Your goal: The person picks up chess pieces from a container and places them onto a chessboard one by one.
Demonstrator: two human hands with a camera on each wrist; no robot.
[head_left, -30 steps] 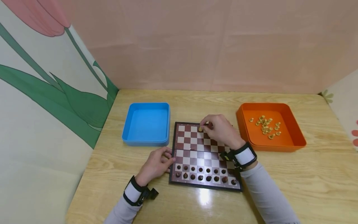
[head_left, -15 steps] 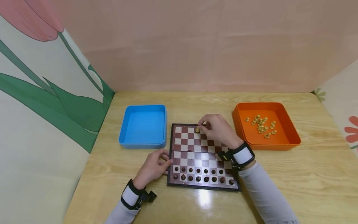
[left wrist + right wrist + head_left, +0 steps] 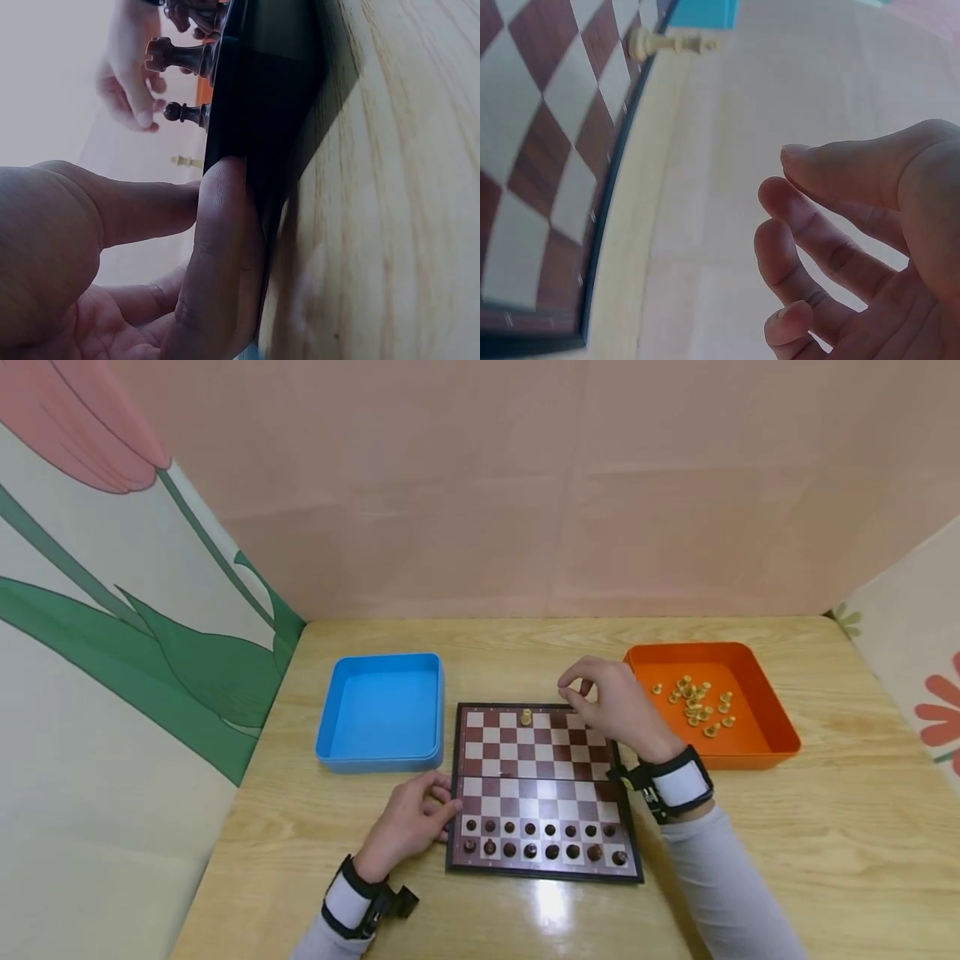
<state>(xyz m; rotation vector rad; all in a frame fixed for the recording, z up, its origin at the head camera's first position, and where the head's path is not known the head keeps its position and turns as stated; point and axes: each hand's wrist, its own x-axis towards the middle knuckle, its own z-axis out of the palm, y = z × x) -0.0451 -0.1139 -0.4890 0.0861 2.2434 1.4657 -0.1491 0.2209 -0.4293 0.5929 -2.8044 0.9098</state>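
Note:
A small chessboard (image 3: 540,768) lies on the wooden table, with two rows of dark pieces (image 3: 540,842) along its near edge. One pale piece (image 3: 527,717) stands alone on the far row; it also shows as the pale piece (image 3: 671,43) in the right wrist view. My right hand (image 3: 603,697) hovers above the board's far right corner, fingers loosely curled and holding nothing. My left hand (image 3: 412,817) rests at the board's left edge, its fingers (image 3: 217,247) pressed against the dark rim (image 3: 262,112).
A blue tray (image 3: 382,710) stands left of the board. An orange tray (image 3: 750,735) on the right holds several pale pieces (image 3: 693,702). Patterned walls close in the table at the back and both sides.
My right hand has let go of the pale piece on the far row and drawn back to the right, toward the orange tray. The left hand has stayed at the board's edge.

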